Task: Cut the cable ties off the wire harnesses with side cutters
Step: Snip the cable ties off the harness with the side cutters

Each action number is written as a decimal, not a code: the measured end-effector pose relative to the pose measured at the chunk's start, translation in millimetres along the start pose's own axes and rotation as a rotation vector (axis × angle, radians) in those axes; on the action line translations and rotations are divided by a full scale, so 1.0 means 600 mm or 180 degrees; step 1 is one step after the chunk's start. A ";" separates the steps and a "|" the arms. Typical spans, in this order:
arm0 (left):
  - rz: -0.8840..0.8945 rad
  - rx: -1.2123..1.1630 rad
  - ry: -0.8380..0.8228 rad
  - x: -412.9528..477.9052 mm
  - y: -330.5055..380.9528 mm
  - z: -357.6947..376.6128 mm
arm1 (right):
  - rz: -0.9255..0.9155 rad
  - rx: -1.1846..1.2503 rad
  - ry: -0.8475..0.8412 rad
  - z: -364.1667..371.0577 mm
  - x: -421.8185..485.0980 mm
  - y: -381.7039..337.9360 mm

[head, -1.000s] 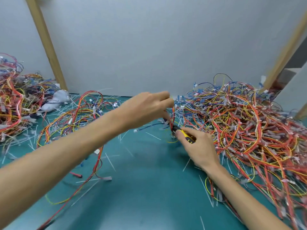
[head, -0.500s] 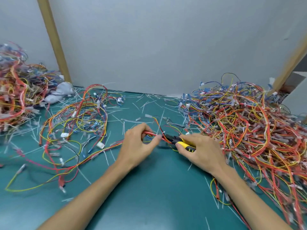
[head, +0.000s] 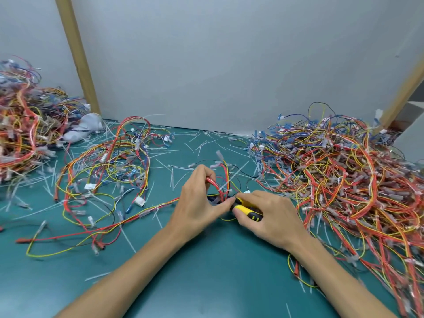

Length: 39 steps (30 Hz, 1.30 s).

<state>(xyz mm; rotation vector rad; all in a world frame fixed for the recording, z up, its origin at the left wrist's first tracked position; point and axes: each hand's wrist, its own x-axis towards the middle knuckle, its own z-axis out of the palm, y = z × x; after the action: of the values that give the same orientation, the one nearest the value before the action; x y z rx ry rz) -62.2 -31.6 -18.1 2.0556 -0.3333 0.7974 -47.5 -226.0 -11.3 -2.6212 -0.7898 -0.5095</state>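
Pinching the red loop of one wire harness (head: 215, 183) between thumb and curled fingers, your left hand (head: 197, 203) holds it just above the green mat (head: 206, 283), near the middle. Your right hand (head: 275, 216) is wrapped round the yellow-and-black handles of the side cutters (head: 249, 208), nose pointed left into the loop; the blades are hidden behind your thumb and the wires, so I cannot tell whether they are apart.

Expect the harness to be light and floppy, its tails trailing left across the mat and likely to snag. Grip it close beside the white cable tie (head: 220, 187), so that the wires stay bunched and taut there. The tie looks thin and stiff and should snap cleanly, while the insulation beside it would nick easily.

Count:
- two hands
- one pair of cutters
- one harness in hand
- three other lots: a big heap on the right (head: 344, 180), a heap at far left (head: 20, 125) and a loose spread between (head: 103, 166)

Cut tie scraps (head: 172, 180) are too many to count.
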 end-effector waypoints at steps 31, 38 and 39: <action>-0.0373 0.0491 -0.0051 0.019 -0.038 -0.028 | 0.0074 0.0782 0.0271 0.011 0.005 0.007; -0.0028 0.0415 -0.0197 0.017 -0.038 -0.027 | 0.0091 0.0963 0.0272 0.012 0.005 0.009; 0.0003 0.0434 -0.0212 0.018 -0.038 -0.027 | 0.0071 0.0968 0.0262 0.012 0.005 0.008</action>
<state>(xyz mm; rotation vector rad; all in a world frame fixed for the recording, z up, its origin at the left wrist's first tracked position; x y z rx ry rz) -49.5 -4.5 -19.2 2.2133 -0.3246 0.7720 -40.5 -225.4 -17.1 -2.3122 -0.7468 -0.4490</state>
